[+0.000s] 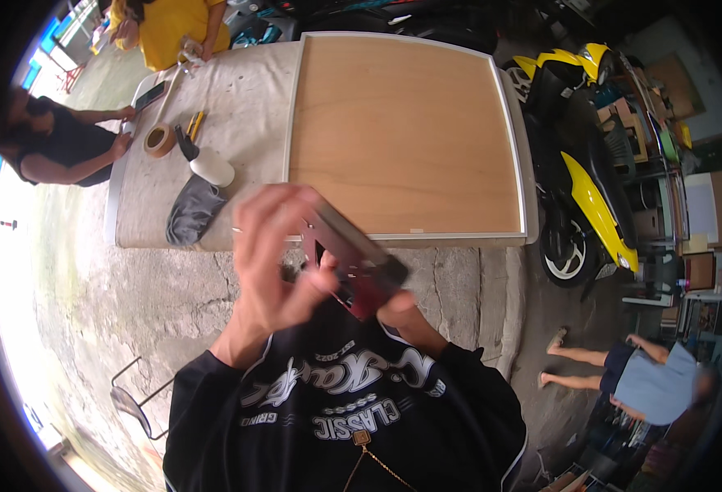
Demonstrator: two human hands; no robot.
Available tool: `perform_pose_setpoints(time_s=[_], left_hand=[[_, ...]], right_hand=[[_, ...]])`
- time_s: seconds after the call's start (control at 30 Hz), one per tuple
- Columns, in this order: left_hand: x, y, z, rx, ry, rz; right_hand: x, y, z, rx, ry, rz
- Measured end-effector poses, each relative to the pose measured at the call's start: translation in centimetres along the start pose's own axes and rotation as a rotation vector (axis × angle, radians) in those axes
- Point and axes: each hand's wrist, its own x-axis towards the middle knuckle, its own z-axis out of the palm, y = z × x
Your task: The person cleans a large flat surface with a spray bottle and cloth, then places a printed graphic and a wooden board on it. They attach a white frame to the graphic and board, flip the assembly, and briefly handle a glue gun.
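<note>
In front of my chest I hold a dark red and black hand tool, which looks like a staple gun (359, 275), tilted and blurred by motion. My left hand (269, 258) is at its upper left end, thumb at the opening in its body and smeared fingers curled over the top. At its lower right end is my right hand (400, 316), largely hidden behind the tool with a few fingers pressed against it. Just beyond the tool, a large wooden panel (402, 135) with a white frame lies on the cloth-covered table (254, 90).
On the table's left side are a white spray bottle (212, 166), a tape roll (160, 140), a yellow cutter (195, 125), a dark cloth (195, 213) and a phone (152, 96). Two people stand at its far left. Yellow-black motorbikes (595, 201) and another person (652, 381) are to the right.
</note>
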Motion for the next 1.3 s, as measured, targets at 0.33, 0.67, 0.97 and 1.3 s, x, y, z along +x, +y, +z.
perform_pose_setpoints(time_s=[0.33, 0.67, 0.97, 1.3], left_hand=[[1.0, 2.7, 2.3, -0.178, -0.388, 0.419], [-1.4, 6.9, 2.2, -0.226, -0.243, 0.596], [0.3, -2.2, -3.7, -0.417, 0.404, -0.141], [-7.5, -8.6, -5.9, -0.842, 0.009, -0.252]], right_hand=[[0.5, 0.6, 2.7, -0.305, 0.131, -0.086], [1.7, 0.7, 2.9, -0.382, 0.077, -0.192], [3.8, 0.1, 1.8, -0.301, -0.333, -0.339], [4.3, -3.7, -0.1, -0.429, -0.127, 0.213]])
